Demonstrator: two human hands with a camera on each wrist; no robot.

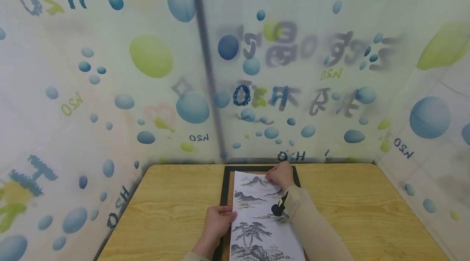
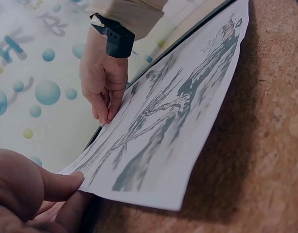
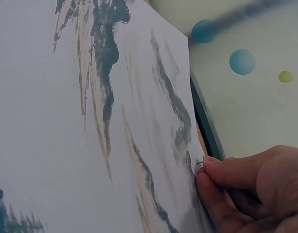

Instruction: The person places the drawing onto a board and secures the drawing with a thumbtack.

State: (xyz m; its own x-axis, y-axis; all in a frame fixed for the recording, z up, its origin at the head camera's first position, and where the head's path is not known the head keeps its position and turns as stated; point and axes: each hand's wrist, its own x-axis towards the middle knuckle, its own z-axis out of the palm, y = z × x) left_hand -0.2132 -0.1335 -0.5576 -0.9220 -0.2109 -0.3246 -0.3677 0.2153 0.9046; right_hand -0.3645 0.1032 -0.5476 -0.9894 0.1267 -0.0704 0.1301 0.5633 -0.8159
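Observation:
A sheet of paper with an ink landscape painting (image 1: 249, 208) lies over a cork board (image 1: 230, 197) with a black frame. My left hand (image 1: 218, 223) pinches the sheet's left edge between thumb and fingers; in the left wrist view that edge is lifted off the cork. At the sheet's far edge, my right hand (image 1: 282, 174) holds a small thin metal pin (image 3: 200, 162) between thumb and forefinger. The pin's point shows against the paper near the frame; its head is hidden by the fingers. Whether it has entered the cork I cannot tell.
The board rests on a wooden table (image 1: 172, 200), its far end close to the table's back edge. Pale fabric walls (image 1: 154, 89) printed with blue and green bubbles enclose the back and sides. A black wrist camera (image 1: 278, 209) is strapped at the right sleeve.

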